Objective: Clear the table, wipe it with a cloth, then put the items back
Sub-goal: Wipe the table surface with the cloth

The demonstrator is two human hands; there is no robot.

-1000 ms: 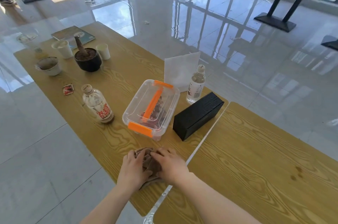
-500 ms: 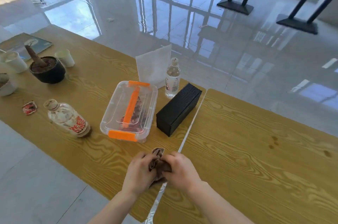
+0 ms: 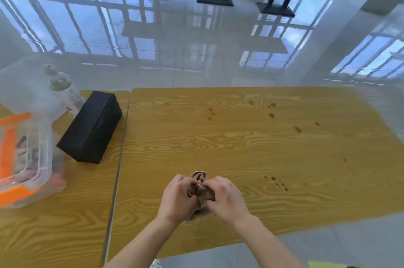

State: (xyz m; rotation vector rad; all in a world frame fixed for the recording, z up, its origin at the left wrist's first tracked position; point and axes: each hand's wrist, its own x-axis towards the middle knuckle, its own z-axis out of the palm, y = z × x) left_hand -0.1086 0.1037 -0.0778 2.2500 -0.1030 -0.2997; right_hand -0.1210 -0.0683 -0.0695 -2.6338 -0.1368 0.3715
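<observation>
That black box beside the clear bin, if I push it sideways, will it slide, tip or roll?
The black box lies on a long, broad face, so it will probably slide, not tip. Its flat sides and straight edges suggest it is stiff and won't roll. The table looks smooth, so it likely slides easily.

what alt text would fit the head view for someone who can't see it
The left hand and right hand grip a bunched brown cloth over a wooden table dotted with dark spots. On the adjoining table to the left sit a black box, a clear container with orange latches and a bottle.
</observation>
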